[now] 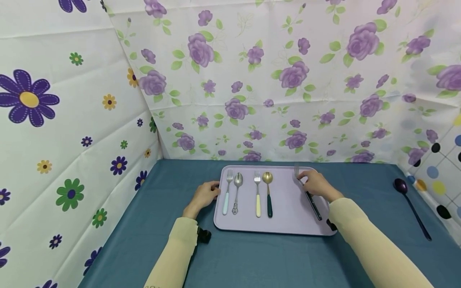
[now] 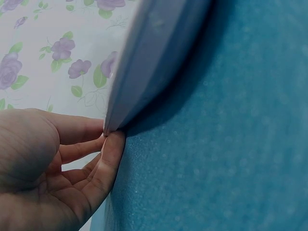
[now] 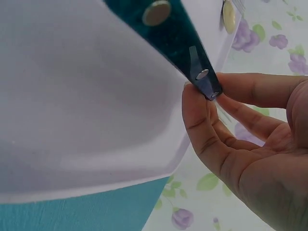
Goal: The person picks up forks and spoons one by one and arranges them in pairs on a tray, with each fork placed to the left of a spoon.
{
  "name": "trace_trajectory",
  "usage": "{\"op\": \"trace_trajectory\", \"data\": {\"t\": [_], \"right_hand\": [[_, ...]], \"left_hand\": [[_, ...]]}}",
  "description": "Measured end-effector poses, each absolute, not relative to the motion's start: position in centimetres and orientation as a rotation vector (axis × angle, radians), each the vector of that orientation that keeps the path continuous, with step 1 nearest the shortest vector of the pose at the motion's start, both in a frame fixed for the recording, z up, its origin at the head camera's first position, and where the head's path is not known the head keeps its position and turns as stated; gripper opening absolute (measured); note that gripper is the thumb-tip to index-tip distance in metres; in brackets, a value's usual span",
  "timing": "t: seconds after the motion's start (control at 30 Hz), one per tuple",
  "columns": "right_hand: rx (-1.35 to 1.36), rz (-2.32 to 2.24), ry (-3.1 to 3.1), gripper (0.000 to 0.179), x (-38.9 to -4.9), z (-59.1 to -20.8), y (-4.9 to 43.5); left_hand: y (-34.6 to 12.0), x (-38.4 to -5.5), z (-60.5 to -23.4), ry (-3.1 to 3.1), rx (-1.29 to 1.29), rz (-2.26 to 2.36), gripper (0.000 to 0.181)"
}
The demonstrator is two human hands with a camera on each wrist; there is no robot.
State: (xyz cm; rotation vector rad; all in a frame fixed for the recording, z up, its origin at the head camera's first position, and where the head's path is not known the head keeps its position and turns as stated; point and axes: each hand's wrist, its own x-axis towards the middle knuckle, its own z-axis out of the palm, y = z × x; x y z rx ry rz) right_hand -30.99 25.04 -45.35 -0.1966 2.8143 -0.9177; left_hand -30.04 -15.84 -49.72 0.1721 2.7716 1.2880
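A pale lilac tray (image 1: 284,200) lies on the blue-green cloth. My left hand (image 1: 203,197) pinches its left rim; the left wrist view shows thumb and fingertips at the tray edge (image 2: 144,72). Over the tray's right part, my right hand (image 1: 318,186) pinches a dark-handled fork (image 1: 312,204) near its neck, tines toward the back. Close up, the riveted handle (image 3: 168,38) looks dark green. Left of it on the tray lie a light-blue-handled fork (image 1: 226,202), a silver spoon (image 1: 235,196), a yellow-handled fork (image 1: 258,202) and a gold spoon with a green handle (image 1: 269,202).
A dark purple spoon (image 1: 412,208) lies on the cloth (image 1: 266,260) at the far right, outside the tray. Flower-patterned sheets (image 1: 266,80) hang behind and at the left (image 1: 72,140). A dotted sheet (image 1: 439,176) borders the right side.
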Motion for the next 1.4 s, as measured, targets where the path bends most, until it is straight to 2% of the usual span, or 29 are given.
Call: {"op": "trace_trajectory", "data": {"t": [0.4,1.4], "right_hand": [[-0.289,-0.812,2.918,0.048,-30.9,-45.9,23.8],[-0.163,-0.729,2.872,0.047,-32.0,-46.6,20.6]], "left_hand": [[-15.8,-29.9,-49.7,2.752,0.176,1.309,0.042],[-15.8,-30.0,-49.6,2.768,0.16,1.282,0.041]]}}
